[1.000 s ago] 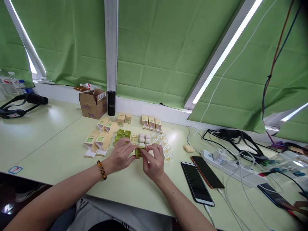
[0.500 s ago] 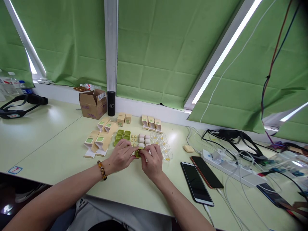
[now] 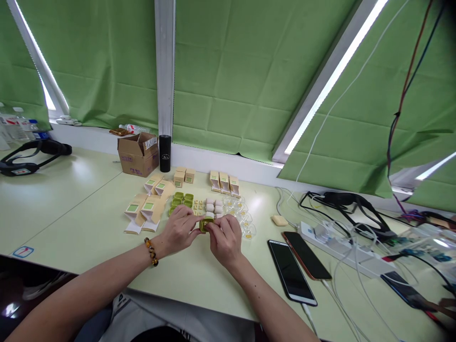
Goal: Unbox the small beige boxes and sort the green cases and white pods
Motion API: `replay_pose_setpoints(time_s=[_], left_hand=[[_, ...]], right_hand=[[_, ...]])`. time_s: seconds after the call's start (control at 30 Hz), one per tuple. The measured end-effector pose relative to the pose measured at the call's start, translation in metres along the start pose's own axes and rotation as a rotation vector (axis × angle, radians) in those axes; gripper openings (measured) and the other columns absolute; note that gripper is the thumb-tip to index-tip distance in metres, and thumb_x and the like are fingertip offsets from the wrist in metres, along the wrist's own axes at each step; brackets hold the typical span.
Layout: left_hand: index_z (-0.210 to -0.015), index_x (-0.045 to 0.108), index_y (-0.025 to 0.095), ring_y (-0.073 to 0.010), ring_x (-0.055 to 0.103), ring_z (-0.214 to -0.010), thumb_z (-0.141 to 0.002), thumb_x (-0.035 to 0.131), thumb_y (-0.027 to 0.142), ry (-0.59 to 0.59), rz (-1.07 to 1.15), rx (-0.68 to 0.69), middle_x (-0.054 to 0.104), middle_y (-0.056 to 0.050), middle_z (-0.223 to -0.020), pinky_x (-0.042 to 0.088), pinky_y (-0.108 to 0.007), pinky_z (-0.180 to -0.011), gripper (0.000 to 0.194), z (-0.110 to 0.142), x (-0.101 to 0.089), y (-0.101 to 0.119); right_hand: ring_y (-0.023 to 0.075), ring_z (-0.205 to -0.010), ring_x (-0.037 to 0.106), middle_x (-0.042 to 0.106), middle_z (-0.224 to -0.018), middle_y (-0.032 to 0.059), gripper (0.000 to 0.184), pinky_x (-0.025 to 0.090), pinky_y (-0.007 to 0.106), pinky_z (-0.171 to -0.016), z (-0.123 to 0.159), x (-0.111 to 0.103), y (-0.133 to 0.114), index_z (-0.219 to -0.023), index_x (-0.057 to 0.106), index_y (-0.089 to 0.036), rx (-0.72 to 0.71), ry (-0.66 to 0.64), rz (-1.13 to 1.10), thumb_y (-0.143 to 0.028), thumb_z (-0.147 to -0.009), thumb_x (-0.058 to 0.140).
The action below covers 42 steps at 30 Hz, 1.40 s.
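Note:
Between my two hands is a small green square tray [image 3: 205, 224], tilted so its inside partly shows. My left hand [image 3: 181, 228] pinches its left side with thumb and fingers. The fingertips of my right hand [image 3: 225, 236] press at its right side and inner edge; whether they also hold a small part is hidden. Just beyond stand more green trays [image 3: 178, 195], small yellowish pieces [image 3: 198, 203], pale rounded sponge-like pieces [image 3: 209, 207] in rows, and clear plastic covers [image 3: 245, 217] with yellow marks.
Folded kraft-paper boxes [image 3: 149, 209] lie left of the trays, others [image 3: 223, 181] behind. A carton [image 3: 138, 156] and black tumbler [image 3: 165, 154] stand at the back. Two phones [image 3: 292, 270] and a power strip [image 3: 342, 249] with cables lie right. A black headset [image 3: 35, 154] sits far left.
The green tray has tipped a little so that more of its inside faces me. My right fingertips have shifted slightly lower along it; my left hand has barely moved.

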<state>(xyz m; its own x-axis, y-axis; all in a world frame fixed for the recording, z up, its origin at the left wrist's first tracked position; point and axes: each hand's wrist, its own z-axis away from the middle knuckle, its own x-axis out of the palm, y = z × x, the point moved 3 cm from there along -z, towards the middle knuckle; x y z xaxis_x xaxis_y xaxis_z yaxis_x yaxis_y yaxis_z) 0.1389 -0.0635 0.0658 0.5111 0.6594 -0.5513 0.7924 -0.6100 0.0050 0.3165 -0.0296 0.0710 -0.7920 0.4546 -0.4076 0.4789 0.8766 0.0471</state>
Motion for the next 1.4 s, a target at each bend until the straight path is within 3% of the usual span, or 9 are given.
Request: replay_pose_setpoints(time_s=[0.27,0.7,1.07,1.27,1.4], left_hand=[[-0.128,0.062,0.02,-0.0237,0.059,-0.086,-0.092,0.071,0.02,0.031,0.03,-0.017,0.061,0.0,-0.07,0.046,-0.04,-0.081,0.038,0.0,-0.002,0.0],[-0.124,0.065,0.02,-0.0228,0.059,-0.082,-0.091,0.073,0.025,0.043,0.045,-0.064,0.058,0.001,-0.067,0.045,-0.04,-0.079,0.034,-0.001,-0.002,-0.001],[-0.121,0.066,0.02,-0.0229,0.06,-0.081,-0.089,0.075,0.024,0.047,0.047,-0.069,0.058,0.001,-0.067,0.045,-0.04,-0.079,0.033,-0.002,-0.002,-0.001],[-0.12,0.068,0.019,-0.0238,0.059,-0.082,-0.091,0.073,0.029,0.065,0.037,-0.147,0.058,-0.001,-0.067,0.048,-0.041,-0.078,0.031,0.001,0.0,-0.013],[-0.121,0.067,0.02,-0.0259,0.058,-0.089,-0.088,0.078,0.033,0.097,0.066,-0.228,0.062,-0.003,-0.073,0.05,-0.043,-0.081,0.037,0.002,-0.002,-0.021]], right_hand=[[0.0213,-0.079,0.046,0.058,-0.075,0.005,0.015,0.04,0.036,-0.069,-0.005,-0.007,-0.004,-0.091,0.068,-0.02,-0.072,0.054,0.02,-0.005,-0.091,0.064],[0.0222,-0.081,0.051,0.057,-0.077,0.005,0.016,0.044,0.038,-0.074,0.0,-0.006,-0.003,-0.097,0.069,-0.023,-0.084,0.073,0.015,-0.009,-0.094,0.061],[0.0222,-0.08,0.049,0.055,-0.076,0.0053,0.018,0.044,0.038,-0.072,-0.002,-0.008,-0.004,-0.091,0.071,-0.023,-0.103,0.09,0.004,-0.007,-0.093,0.062],[0.0222,-0.082,0.051,0.058,-0.076,0.0044,0.023,0.048,0.039,-0.076,0.001,-0.01,-0.006,-0.106,0.072,-0.025,-0.104,0.13,-0.025,-0.008,-0.094,0.062],[0.0221,-0.081,0.051,0.058,-0.076,0.0043,0.023,0.051,0.041,-0.077,0.002,-0.011,-0.005,-0.105,0.07,-0.025,-0.091,0.163,-0.02,-0.007,-0.091,0.064]])
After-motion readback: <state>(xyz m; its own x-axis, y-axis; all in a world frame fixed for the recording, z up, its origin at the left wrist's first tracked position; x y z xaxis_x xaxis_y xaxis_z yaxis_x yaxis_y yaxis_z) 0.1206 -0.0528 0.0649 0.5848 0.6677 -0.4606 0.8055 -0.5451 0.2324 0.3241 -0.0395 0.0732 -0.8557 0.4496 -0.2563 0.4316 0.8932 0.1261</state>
